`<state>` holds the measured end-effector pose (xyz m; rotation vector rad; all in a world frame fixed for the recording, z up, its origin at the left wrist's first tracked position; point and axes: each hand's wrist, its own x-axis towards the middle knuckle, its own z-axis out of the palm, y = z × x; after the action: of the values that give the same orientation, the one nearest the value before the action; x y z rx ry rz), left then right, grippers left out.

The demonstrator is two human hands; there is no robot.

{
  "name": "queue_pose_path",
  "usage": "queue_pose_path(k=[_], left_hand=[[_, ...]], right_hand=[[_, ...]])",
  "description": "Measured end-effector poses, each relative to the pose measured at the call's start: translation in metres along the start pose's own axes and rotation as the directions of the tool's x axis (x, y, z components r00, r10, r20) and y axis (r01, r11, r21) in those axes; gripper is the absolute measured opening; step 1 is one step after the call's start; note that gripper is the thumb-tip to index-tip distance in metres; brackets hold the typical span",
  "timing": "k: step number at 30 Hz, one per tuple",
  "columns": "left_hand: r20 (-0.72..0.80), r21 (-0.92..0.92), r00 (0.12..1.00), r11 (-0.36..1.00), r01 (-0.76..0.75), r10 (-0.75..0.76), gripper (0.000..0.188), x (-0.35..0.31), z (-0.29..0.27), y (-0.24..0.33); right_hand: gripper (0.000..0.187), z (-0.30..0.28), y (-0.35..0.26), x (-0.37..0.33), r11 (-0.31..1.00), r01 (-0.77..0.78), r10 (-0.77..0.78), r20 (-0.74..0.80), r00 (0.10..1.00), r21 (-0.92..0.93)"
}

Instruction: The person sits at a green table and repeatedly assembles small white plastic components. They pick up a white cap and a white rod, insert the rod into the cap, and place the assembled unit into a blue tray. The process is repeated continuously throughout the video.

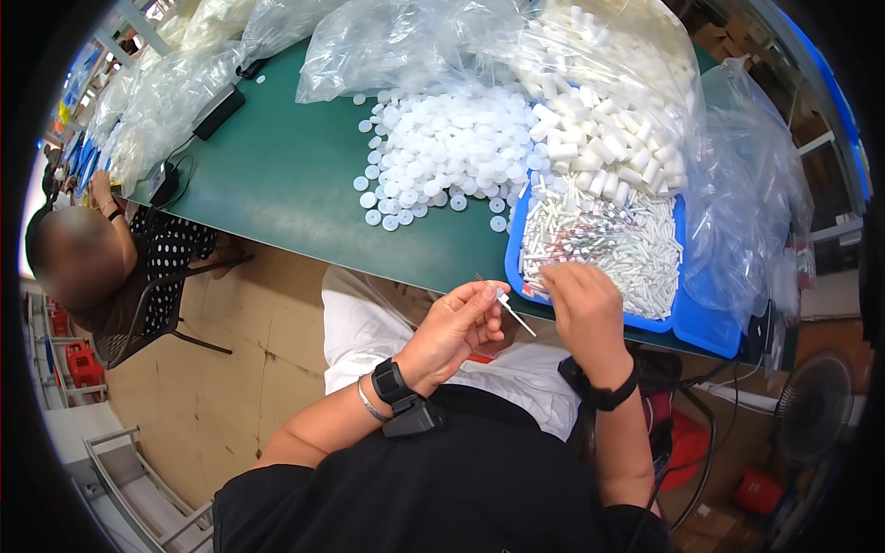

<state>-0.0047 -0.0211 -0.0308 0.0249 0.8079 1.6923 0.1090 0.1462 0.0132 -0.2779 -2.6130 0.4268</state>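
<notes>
My left hand (459, 330) is closed, pinching a small part with a thin white rod (521, 319) between thumb and fingers. The rod sticks out toward the lower right. Just right of it, my right hand (590, 315) hovers at the near edge of a blue tray (513, 251), its fingers drawn together. Whatever those fingertips hold, if anything, is too small to make out. Inside the tray lie many short white sticks (645, 267) and a heap of thin pieces with reddish and dark bits (590, 235).
White foam-like cylinders (608, 138) are piled behind the tray, beside translucent white discs (424, 147) on the green table (267, 184). Clear plastic bags (396, 46) lie at the back and right. A seated person (120, 267) is at left; a fan (816, 405) stands lower right.
</notes>
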Motion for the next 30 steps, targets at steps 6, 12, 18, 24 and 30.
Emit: queue_pose_path(k=[6,12,18,24,30], left_hand=[[-0.045,0.013,0.999,1.0,-0.022,0.022,0.035,0.001,0.002,0.0],[-0.071,0.003,0.996,0.999,-0.053,0.053,0.037,-0.001,0.003,0.006],[-0.093,-0.019,0.986,0.99,-0.137,0.135,0.036,0.0,0.012,0.014],[-0.093,-0.044,0.983,0.986,-0.163,0.159,0.037,0.005,0.015,0.014],[-0.076,-0.017,0.986,0.989,-0.148,0.147,0.036,0.006,0.014,0.01]], right_hand=[[0.016,0.012,0.014,0.025,0.944,0.135,-0.073,0.209,0.975,-0.3],[0.017,0.008,0.01,0.014,0.995,0.012,-0.017,-0.046,0.999,-0.094],[0.013,-0.01,-0.006,-0.009,0.979,-0.114,0.123,-0.042,0.992,0.17],[0.012,-0.018,-0.016,-0.017,0.948,-0.203,0.211,-0.008,0.977,0.244],[0.013,-0.017,-0.018,-0.02,0.952,-0.181,0.189,-0.007,0.982,0.245]])
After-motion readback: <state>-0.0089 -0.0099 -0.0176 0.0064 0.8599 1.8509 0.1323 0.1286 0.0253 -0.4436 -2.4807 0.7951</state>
